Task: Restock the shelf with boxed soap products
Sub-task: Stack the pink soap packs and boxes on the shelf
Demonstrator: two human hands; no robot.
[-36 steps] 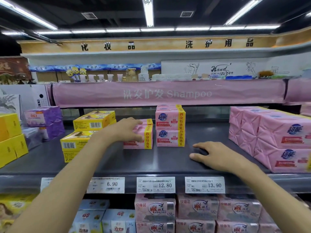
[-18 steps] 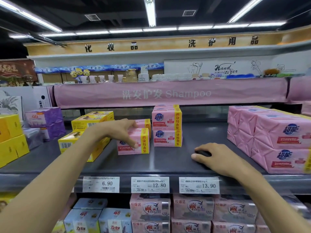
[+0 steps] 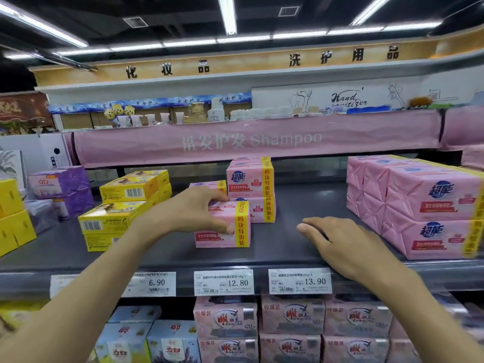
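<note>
Left hand (image 3: 191, 213) grips soap box (image 3: 222, 238); right hand (image 3: 340, 247) flat on shelf (image 3: 301, 200), fingers relaxed.

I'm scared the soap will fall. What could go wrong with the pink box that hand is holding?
The left hand grips the pink box by its top, so it might slip. The two-box pink stack stands right behind it; a bump could tip that. The yellow boxes sit close by the left wrist and could get knocked.
</note>
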